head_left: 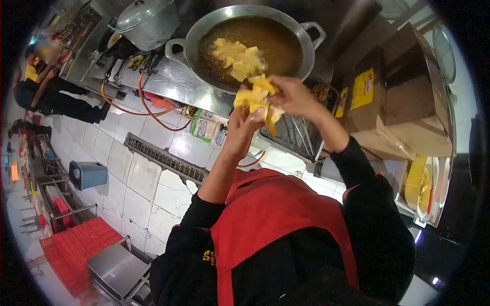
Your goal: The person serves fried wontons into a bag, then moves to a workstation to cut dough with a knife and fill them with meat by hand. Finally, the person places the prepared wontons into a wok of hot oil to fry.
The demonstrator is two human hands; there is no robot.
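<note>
My left hand (241, 126) is closed around a bunch of yellow folded dough pieces (259, 97), which look like wonton wrappers. From the right, my right hand (295, 97) grips the same bunch, its fingers at the upper pieces. Both hands are at the near rim of a wide metal wok (191, 55) with two loop handles. Inside it, a cluster of similar yellow pieces (236, 57) floats in bubbling brown oil (278, 43). Some of my fingertips are hidden behind the dough.
A lidded pot (150, 28) stands left of the wok. To the right are a wire-racked tray (293, 133) with tongs, cardboard boxes (390, 94) and a yellow container (417, 186). Orange hoses (133, 109) hang below the stove. Another person (48, 89) stands far left, near a grey bin (92, 175).
</note>
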